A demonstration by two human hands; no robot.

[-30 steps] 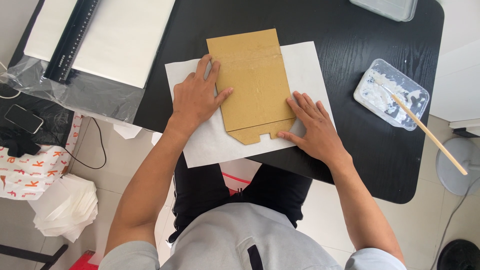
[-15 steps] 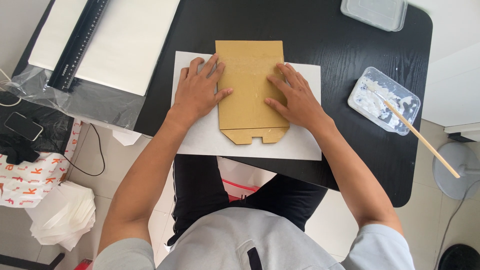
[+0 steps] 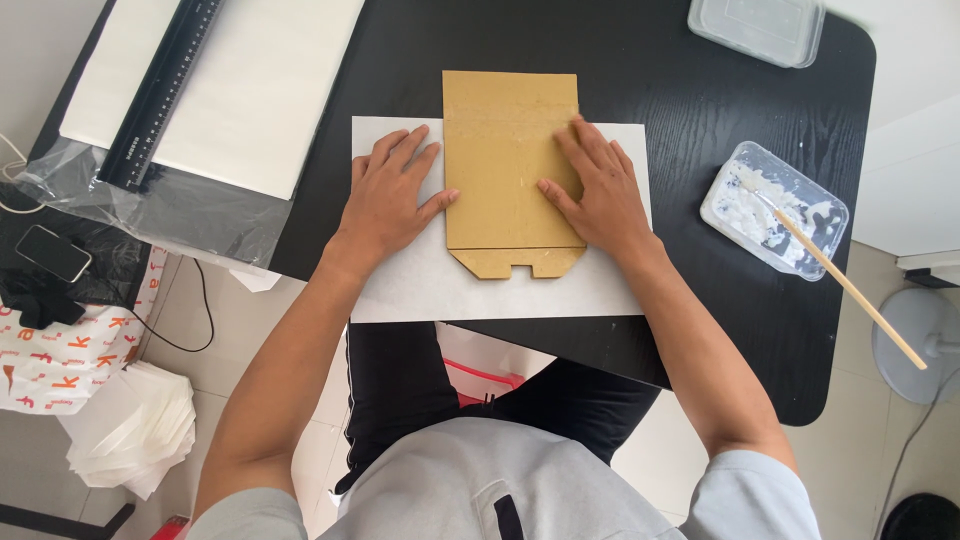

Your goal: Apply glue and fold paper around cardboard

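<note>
Forearms in short grey sleeves are stretched from the near edge of the black surface (image 3: 700, 90) onto a white paper sheet (image 3: 500, 290), which is laid flat at the middle of that edge and slightly overhangs it. On the sheet a flattened brown paper bag (image 3: 505, 150) is laid, its notched bottom flap turned toward the near edge and its top reaching past the sheet's far edge. The left hand (image 3: 385, 200) is spread flat with fingers open, resting mostly on the white sheet, its thumb touching the bag's left edge. The right hand (image 3: 600, 195) is also pressed flat and open, fingers apart, its thumb and first fingers lying on the bag's right half and the rest on the sheet. Nothing is gripped by either hand. Toward the right edge of the surface, a clear plastic tray of white paste (image 3: 773, 208) is set, with a thin wooden stick (image 3: 850, 290) leaning out of it past the edge. At the far right corner a clear plastic container (image 3: 757, 28) is seen. At the far left corner a white board (image 3: 260, 90) with a black ruler (image 3: 160, 90) is placed.
</note>
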